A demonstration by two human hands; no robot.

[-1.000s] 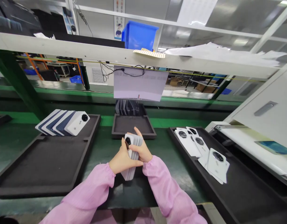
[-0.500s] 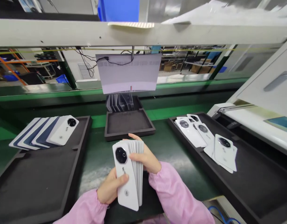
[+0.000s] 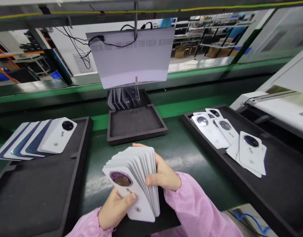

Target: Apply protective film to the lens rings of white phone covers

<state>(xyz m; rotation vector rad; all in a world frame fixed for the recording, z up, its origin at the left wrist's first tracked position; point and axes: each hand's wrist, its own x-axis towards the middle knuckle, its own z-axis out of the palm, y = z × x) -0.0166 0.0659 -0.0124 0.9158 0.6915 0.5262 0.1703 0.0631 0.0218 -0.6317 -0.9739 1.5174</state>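
Observation:
Between my two hands is a fanned stack of white phone back panels [image 3: 139, 194], its top edges spread apart toward the left. The front panel shows a dark round camera area and a small logo. My left hand [image 3: 115, 205] is closed on the lower left of the stack, thumb flat on the front panel. Gripping the right edge, my right hand [image 3: 163, 172] has its thumb across the panels' sides and its fingers behind, mostly hidden. Both sleeves are pink. The stack is held above the dark green work surface [image 3: 99, 164].
At left, a black tray [image 3: 40, 197] bears overlapping white and blue panels [image 3: 56, 136]. A smaller black tray [image 3: 135, 123] with dark panels [image 3: 123, 98] sits under a monitor back [image 3: 134, 59]. Loose white panels [image 3: 251, 154] lie in the right black tray [image 3: 284, 187], beside a white machine [image 3: 284, 98].
The stack has gone from nearly squared to widely fanned, with the front panels' tops tilting left. My view has dipped and moved closer to the bench.

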